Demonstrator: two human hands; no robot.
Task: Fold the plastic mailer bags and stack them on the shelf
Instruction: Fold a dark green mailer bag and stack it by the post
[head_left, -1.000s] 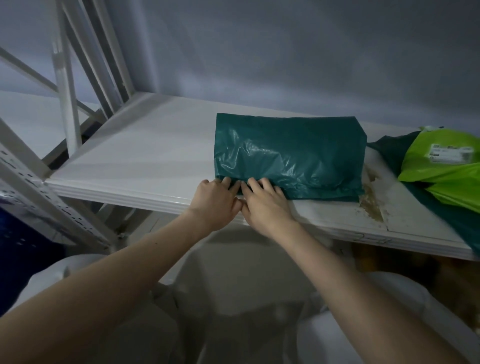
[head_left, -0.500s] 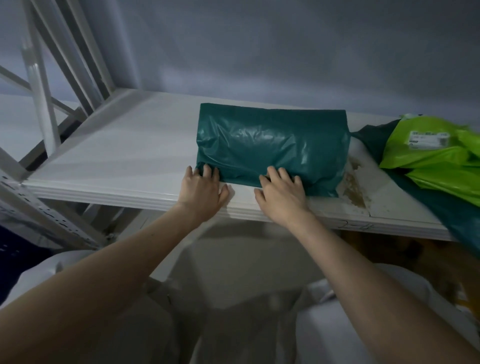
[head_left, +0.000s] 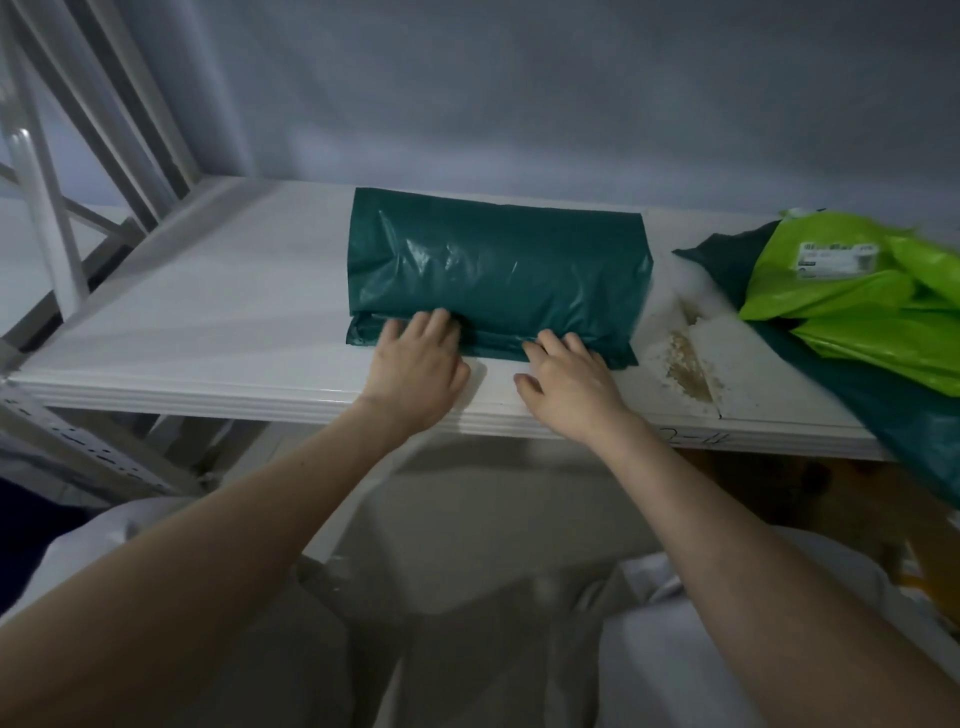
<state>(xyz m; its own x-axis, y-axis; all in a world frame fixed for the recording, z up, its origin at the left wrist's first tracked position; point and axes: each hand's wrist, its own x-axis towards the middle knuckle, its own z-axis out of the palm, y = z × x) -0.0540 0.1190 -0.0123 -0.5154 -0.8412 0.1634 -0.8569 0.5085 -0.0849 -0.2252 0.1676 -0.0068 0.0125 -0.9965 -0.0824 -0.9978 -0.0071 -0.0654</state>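
Note:
A folded dark green mailer bag (head_left: 498, 270) lies on the white shelf (head_left: 208, 322), with more folded green layers under its near edge. My left hand (head_left: 415, 364) rests on the shelf, its straight fingers touching the near left edge of the stack. My right hand (head_left: 566, 379) lies flat to the right, fingertips touching the near edge. An unfolded pile of lime green mailer bags (head_left: 852, 301) over a dark green one (head_left: 904, 415) sits at the right end of the shelf.
A patch of chipped, brown-stained surface (head_left: 685, 364) marks the shelf between the stack and the loose pile. White slanted frame bars (head_left: 104, 130) rise at the left. A grey wall (head_left: 519, 93) backs the shelf. White sacks (head_left: 519, 545) lie below.
My hands started together at the stack's near edge, then spread apart along it. The folded stack has slid a little farther back on the shelf.

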